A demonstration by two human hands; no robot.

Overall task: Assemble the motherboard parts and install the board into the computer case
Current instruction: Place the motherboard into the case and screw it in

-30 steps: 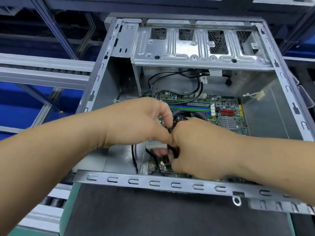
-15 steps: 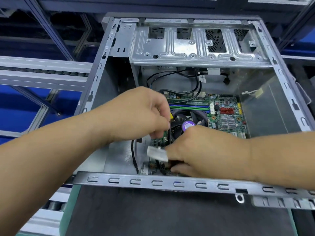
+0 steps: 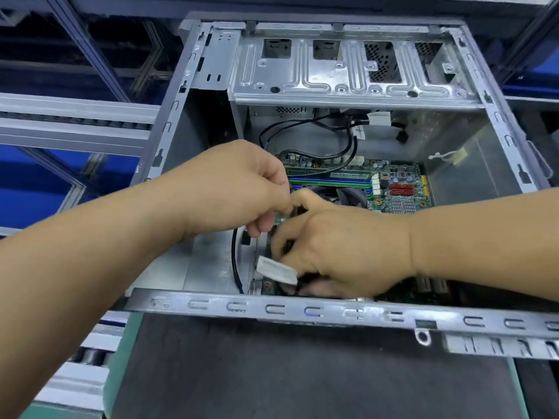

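An open grey computer case lies on its side with a green motherboard seated inside. Both my hands reach into it over the CPU fan, which they mostly hide. My left hand has curled fingers that pinch something small at the fan's left edge; what it is stays hidden. My right hand curls round a dark cable bundle with a white tag sticking out to its left, low over the board's near edge.
A silver drive bay bracket spans the case's far end. Black cables loop behind the board, and another black cable hangs at the lower left. A dark mat lies before the case. Aluminium rails run to the left.
My right hand has shifted up and left, covering the fan's purple centre that showed half a second ago. The left hand stayed near the fan's left edge, still pinching.
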